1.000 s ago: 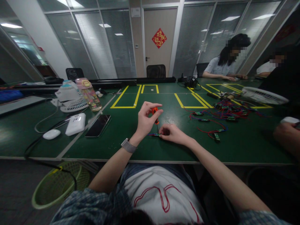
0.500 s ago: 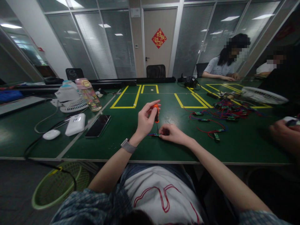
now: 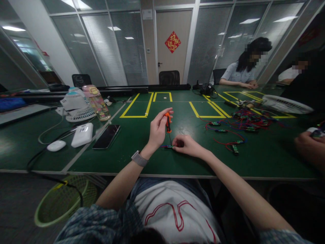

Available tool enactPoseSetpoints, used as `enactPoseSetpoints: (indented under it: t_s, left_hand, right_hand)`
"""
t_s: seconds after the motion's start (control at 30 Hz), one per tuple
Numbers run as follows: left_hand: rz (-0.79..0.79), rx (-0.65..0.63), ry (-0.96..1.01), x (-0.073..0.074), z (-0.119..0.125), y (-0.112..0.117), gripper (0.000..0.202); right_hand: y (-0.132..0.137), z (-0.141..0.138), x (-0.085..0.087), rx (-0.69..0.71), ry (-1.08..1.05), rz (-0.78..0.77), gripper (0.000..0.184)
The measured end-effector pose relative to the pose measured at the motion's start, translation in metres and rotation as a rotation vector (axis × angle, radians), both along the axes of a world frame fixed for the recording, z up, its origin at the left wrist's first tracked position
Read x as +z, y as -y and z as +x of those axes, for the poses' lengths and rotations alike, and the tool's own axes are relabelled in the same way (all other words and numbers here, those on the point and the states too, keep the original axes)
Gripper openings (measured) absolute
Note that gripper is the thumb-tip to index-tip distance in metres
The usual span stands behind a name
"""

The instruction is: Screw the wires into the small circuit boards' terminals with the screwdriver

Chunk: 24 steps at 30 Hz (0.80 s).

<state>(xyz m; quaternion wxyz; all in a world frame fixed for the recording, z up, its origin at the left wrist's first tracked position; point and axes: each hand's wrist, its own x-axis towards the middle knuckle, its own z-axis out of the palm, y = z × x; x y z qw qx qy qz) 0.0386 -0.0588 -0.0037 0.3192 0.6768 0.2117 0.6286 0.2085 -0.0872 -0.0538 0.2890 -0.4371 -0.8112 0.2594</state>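
Observation:
My left hand (image 3: 156, 130) pinches a small orange-handled screwdriver (image 3: 168, 123) held upright, its tip pointing down onto a small green circuit board (image 3: 168, 146) that lies on the green table (image 3: 142, 156). My right hand (image 3: 186, 145) rests on the table with its fingers closed on the right end of that board, holding it down. A watch sits on my left wrist.
A pile of similar boards with red and blue wires (image 3: 238, 123) lies to the right. A phone (image 3: 106, 136), white power bank (image 3: 82, 134), mouse (image 3: 56, 145), fan (image 3: 74, 105) and bottle (image 3: 96, 102) stand left. Another person's hand (image 3: 308, 147) is at the right edge; two people sit at the far right.
My left fingers have shifted round the screwdriver handle, turning it a little. The board and my right hand stay put. The hand at the right edge has moved slightly.

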Motion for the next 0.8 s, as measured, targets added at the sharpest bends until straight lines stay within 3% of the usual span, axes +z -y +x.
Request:
enactPoseSetpoints:
  t_s: [0.17, 0.47, 0.8]
  left_hand:
    - [-0.009, -0.04, 0.015, 0.0014, 0.0022, 0.0016, 0.028]
    - [0.109, 0.138, -0.055, 0.0058, 0.0015, 0.0075, 0.016]
    - [-0.009, -0.009, 0.02, 0.0009, 0.0002, 0.001, 0.032]
  right_hand:
    - [-0.0006, 0.0002, -0.0015, 0.006, -0.012, 0.012, 0.004]
    - [-0.0004, 0.001, -0.0014, 0.001, -0.01, 0.0, 0.005]
    - [0.001, -0.0003, 0.0019, -0.006, 0.006, 0.003, 0.004]
